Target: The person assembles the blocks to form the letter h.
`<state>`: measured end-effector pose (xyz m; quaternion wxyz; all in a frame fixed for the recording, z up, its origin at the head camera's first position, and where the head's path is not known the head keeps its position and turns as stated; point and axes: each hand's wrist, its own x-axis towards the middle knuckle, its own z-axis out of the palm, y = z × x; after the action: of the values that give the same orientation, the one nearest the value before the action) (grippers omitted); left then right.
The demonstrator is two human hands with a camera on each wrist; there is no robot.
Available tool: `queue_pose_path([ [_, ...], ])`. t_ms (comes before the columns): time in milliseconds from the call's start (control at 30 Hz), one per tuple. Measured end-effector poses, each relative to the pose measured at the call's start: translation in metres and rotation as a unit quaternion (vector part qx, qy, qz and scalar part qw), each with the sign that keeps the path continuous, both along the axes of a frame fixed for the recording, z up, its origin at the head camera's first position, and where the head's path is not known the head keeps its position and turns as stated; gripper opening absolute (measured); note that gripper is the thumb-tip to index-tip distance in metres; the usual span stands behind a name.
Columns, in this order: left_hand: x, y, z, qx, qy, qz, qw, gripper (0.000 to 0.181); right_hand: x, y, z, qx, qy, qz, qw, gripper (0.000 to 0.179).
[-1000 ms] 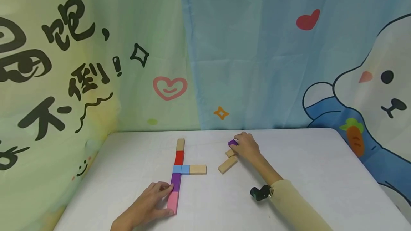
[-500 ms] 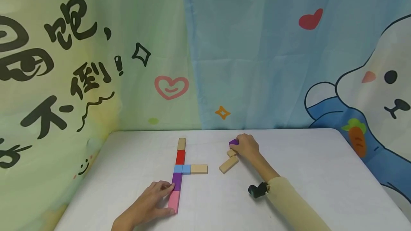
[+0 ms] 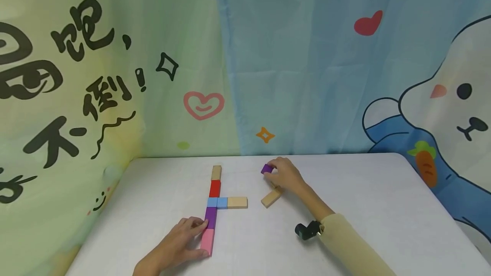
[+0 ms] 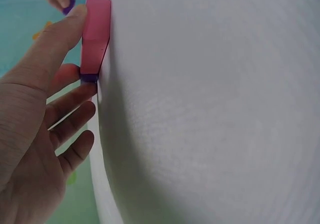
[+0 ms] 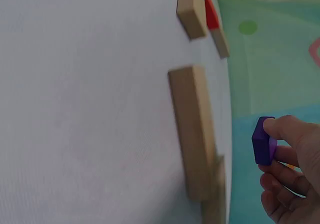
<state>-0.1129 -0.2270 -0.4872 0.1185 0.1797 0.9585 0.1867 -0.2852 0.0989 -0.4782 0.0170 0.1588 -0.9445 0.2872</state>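
Observation:
My left hand (image 3: pixel 178 242) rests beside a row of wooden blocks, its thumb at the near end of the pink block (image 3: pixel 207 240) and its index fingertip against the left side of a purple block (image 3: pixel 210 217). Beyond these, the row continues with light blue (image 3: pixel 217 202), red (image 3: pixel 215 188) and plain wood (image 3: pixel 216 173) blocks. Another plain block (image 3: pixel 237 202) branches off to the right. At the back of the table, my right hand (image 3: pixel 285 176) pinches a small purple block (image 5: pixel 263 141) between thumb and fingers, raised above the tabletop in the right wrist view.
Below my right hand lie a loose plain wood block (image 3: pixel 271 198) and a smaller one (image 3: pixel 274 184), partly covered by the hand. A white cloth covers the table (image 3: pixel 245 242). A printed curtain (image 3: pixel 291 97) hangs right behind its back edge.
My right hand has moved left with the small purple block, and now covers more of the smaller plain block. The left hand and the row have stayed put.

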Motion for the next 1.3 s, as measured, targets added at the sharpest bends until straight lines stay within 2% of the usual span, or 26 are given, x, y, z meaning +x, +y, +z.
queue_pose_path([
  [167,0.000,-0.001,-0.001,-0.002,0.005,0.000,1.0000,0.080,0.017,-0.017,0.012,-0.004,0.007,0.050,0.9987,0.032],
  [367,0.001,-0.001,0.000,0.004,0.001,0.000,1.0000,0.081,0.040,-0.029,0.013,0.024,-0.019,0.094,0.9951,0.032],
  [567,0.001,-0.001,0.001,0.006,-0.001,0.003,1.0000,0.082,0.054,-0.031,0.009,0.037,0.022,0.134,0.9900,0.029],
  [700,0.001,-0.001,0.000,0.005,-0.002,0.002,1.0000,0.082,0.059,-0.031,0.005,0.040,0.026,0.143,0.9886,0.029],
  [967,0.001,-0.001,-0.001,0.004,0.000,0.003,1.0000,0.083,0.061,-0.030,-0.003,0.048,0.008,0.151,0.9873,0.029],
  [1300,0.000,-0.002,-0.001,-0.006,0.003,-0.003,1.0000,0.081,0.062,-0.029,-0.008,0.073,0.036,0.173,0.9816,0.030],
])
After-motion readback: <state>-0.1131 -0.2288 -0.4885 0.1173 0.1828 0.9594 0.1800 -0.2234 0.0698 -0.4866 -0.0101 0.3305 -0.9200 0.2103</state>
